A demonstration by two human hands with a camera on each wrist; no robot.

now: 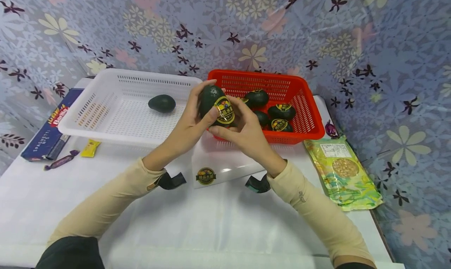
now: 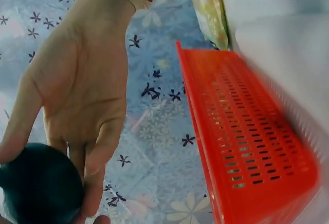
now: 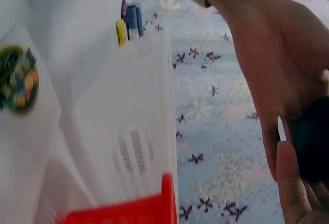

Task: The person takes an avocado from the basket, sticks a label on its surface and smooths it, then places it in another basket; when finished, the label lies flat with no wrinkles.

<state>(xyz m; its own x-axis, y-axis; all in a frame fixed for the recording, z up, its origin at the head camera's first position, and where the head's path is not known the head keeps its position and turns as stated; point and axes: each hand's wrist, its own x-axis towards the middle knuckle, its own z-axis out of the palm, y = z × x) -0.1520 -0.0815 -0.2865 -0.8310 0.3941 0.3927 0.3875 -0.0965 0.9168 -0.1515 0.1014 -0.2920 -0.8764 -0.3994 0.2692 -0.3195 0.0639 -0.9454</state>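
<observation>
Both hands hold a dark green avocado (image 1: 210, 96) up between them, over the gap where the two baskets meet. On its side facing me is a black and gold fruit label (image 1: 225, 111). The left hand (image 1: 192, 122) grips it from the left, thumb lying at the label's edge and fingers behind. From the right, the right hand (image 1: 248, 126) curls round its lower end, thumb underneath. In the left wrist view the avocado (image 2: 41, 183) appears as a dark round shape at lower left; in the right wrist view the avocado (image 3: 313, 142) is partly cut off.
One avocado (image 1: 162, 103) lies in the white basket (image 1: 102, 136). Several labelled avocados lie in the red basket (image 1: 306, 104). A white sheet with a label (image 1: 206, 176) sits in front. Left: spaghetti box (image 1: 46, 138), wrapped candies (image 1: 90, 148). Right: yellow-green bag (image 1: 345, 171).
</observation>
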